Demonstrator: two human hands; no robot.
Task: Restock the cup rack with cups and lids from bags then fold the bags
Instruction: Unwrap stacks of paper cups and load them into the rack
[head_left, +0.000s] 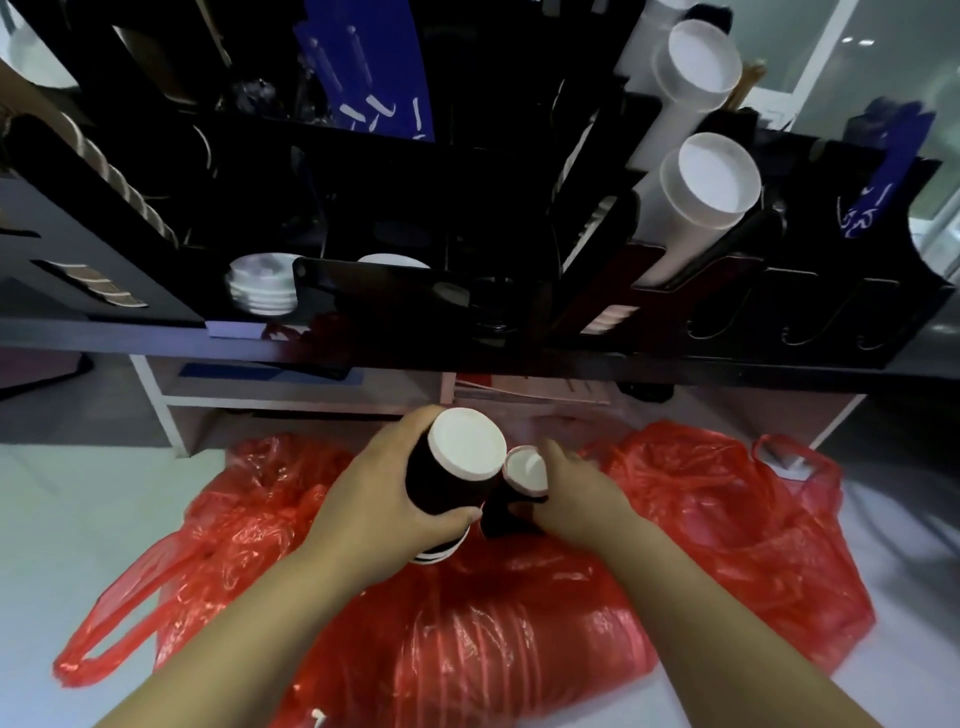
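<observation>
INSP: Status of hands?

OP: From my feed, left hand (387, 501) is wrapped round a nested stack of dark paper cups (452, 475), thumb on the near side, fingers on the far side. Right hand (574, 491) is closed on a smaller dark cup (511, 499), just beside the stack, rims nearly touching.

INSP: Handling?

OP: My judgement: paper, v. light, walls crush if squeezed; white rims are the stiff part. Grip mid-body, light pressure. The stack could separate at the bottom, so support from below.

INSP: Location?

OP: Both held above the red plastic bags (467, 639), which lie under and either side of my forearms. Cup rack (597, 291) is ahead of and above the hands.

INSP: Count?

OP: Stack: several cups by the rim lines at the base, exact no. can't tell. Small cup: one seen. Bags: looks like two, overlapping. White cup tubes (698, 202) in the rack, up-right of the right hand: two. White lid stacks (262, 286), up-left of the left hand: two visible, the second partly hidden.
</observation>
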